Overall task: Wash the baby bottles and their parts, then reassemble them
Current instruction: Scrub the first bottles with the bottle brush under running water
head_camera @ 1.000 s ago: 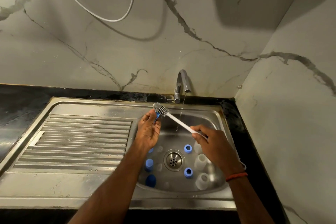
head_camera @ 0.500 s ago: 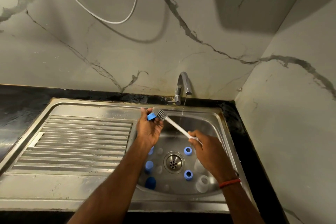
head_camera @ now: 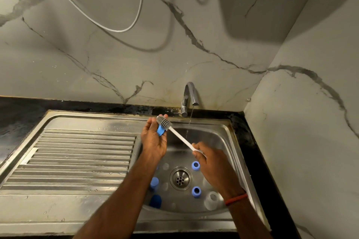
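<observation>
- The left hand (head_camera: 153, 141) holds a small blue part (head_camera: 160, 131) in its curled fingers, above the sink (head_camera: 219, 134).
- The right hand (head_camera: 211, 163) is closed tight on the white handle of the brush (head_camera: 180, 137).
- The grey brush head touches the blue part.
- Water runs from the tap (head_camera: 189, 95), at 12 o'clock from the drain (head_camera: 180, 178).
- Down in the sink, a blue ring (head_camera: 195, 165) lies at 2 o'clock from the drain, a blue cap (head_camera: 154, 182) at 9 o'clock and a clear bottle (head_camera: 211, 200) at 4 o'clock.
</observation>
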`<state>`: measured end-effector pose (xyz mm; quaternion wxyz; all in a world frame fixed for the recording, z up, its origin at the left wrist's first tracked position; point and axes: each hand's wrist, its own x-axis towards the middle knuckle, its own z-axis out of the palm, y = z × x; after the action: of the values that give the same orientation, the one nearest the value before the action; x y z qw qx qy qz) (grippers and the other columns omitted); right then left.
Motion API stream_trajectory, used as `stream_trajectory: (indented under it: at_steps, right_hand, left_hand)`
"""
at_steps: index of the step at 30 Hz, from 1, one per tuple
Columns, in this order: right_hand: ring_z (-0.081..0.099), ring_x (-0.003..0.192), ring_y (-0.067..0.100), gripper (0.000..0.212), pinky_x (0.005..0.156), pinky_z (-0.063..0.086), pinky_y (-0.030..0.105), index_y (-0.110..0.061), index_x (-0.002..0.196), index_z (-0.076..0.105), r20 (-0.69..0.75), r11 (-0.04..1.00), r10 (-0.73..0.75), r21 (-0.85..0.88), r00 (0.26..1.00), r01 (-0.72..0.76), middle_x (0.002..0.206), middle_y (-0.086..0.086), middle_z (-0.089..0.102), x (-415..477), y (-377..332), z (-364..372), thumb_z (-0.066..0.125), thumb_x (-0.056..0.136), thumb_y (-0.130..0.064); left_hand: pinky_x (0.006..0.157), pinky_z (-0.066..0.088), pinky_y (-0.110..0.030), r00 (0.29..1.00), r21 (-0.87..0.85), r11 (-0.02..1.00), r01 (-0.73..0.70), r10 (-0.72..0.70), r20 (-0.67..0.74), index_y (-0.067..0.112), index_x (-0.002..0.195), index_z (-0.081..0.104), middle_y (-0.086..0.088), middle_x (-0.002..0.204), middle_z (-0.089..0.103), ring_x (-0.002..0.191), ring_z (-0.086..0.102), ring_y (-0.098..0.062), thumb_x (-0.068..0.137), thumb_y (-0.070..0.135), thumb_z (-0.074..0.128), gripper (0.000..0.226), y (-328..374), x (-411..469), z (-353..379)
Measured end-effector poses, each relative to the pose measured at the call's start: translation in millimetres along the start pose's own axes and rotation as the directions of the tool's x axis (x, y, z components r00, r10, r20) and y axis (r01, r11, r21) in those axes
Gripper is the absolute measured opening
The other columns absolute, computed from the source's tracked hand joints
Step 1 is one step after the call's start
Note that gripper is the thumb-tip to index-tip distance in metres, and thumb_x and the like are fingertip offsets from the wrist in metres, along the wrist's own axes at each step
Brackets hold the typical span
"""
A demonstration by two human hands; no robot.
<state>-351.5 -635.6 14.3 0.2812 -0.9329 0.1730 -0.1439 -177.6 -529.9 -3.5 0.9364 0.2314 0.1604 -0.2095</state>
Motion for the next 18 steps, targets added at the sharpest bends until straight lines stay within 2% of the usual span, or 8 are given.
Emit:
stream_trajectory:
  at_steps: [3,6,9,13,16,18]
  right_hand:
    - [0.057,0.064,0.0,0.013,0.058,0.043,0.014,-0.026,0.105,0.063,0.03,1.0,-0.012,0.023,0.999,0.011,0.07,-0.016,0.057,-3.8,0.1,-0.9,0.054,0.1,-0.034]
    - [0.059,0.066,0.002,0.01,0.057,0.044,0.016,-0.027,0.104,0.061,-0.003,1.0,-0.01,0.01,1.0,0.01,0.071,-0.014,0.059,-5.0,-4.9,3.7,0.054,0.1,-0.032]
    - [0.057,0.065,0.006,0.01,0.056,0.044,0.02,-0.029,0.103,0.058,-0.028,1.0,0.006,-0.026,1.0,-0.007,0.07,-0.012,0.057,-5.7,-12.2,5.8,0.05,0.101,-0.035]
    - [0.054,0.063,0.007,0.01,0.056,0.047,0.025,-0.029,0.104,0.056,-0.036,1.0,0.012,-0.023,0.999,-0.013,0.068,-0.012,0.053,-1.1,-18.2,7.8,0.048,0.102,-0.034]
    - [0.055,0.063,0.001,0.007,0.055,0.041,0.015,-0.026,0.101,0.062,0.02,0.997,-0.004,0.073,1.0,0.003,0.066,-0.016,0.054,-0.3,-11.3,1.0,0.055,0.1,-0.028]
    - [0.056,0.064,-0.004,0.006,0.055,0.04,0.012,-0.024,0.101,0.064,0.067,0.995,-0.027,0.094,0.997,0.02,0.063,-0.018,0.053,-1.2,-2.8,-7.5,0.059,0.098,-0.024]
  left_hand:
    - [0.079,0.062,-0.031,0.998,-0.09,0.996,-0.001,-0.005,-0.067,-0.002,0.132,0.049,-0.022,0.118,0.07,0.1,0.074,-0.025,0.092,0.036,0.065,0.057,3.9,-1.0,-0.2]
    - [0.077,0.061,-0.029,0.994,-0.124,0.992,0.007,-0.02,-0.108,0.003,0.121,0.051,-0.023,0.115,0.071,0.095,0.076,-0.025,0.09,0.051,0.063,0.059,2.2,-1.7,0.4]
    - [0.08,0.062,-0.034,0.994,-0.081,0.996,-0.032,0.023,-0.106,0.002,0.12,0.053,-0.022,0.117,0.071,0.098,0.075,-0.029,0.088,0.054,0.062,0.062,1.1,-1.3,0.4]
    - [0.083,0.061,-0.043,0.989,0.125,0.986,-0.108,0.12,-0.09,0.004,0.114,0.06,-0.019,0.111,0.071,0.087,0.077,-0.027,0.09,0.05,0.057,0.053,-3.7,-2.1,0.5]
    - [0.08,0.062,-0.044,0.991,0.087,0.991,-0.104,0.111,-0.077,0.003,0.125,0.059,-0.022,0.115,0.07,0.096,0.074,-0.034,0.096,0.046,0.055,0.053,2.5,1.5,-0.1]
    - [0.083,0.061,-0.049,0.995,0.04,0.996,-0.082,0.084,-0.055,-0.001,0.128,0.055,-0.025,0.116,0.068,0.099,0.073,-0.039,0.094,0.047,0.056,0.059,7.8,3.9,-2.5]
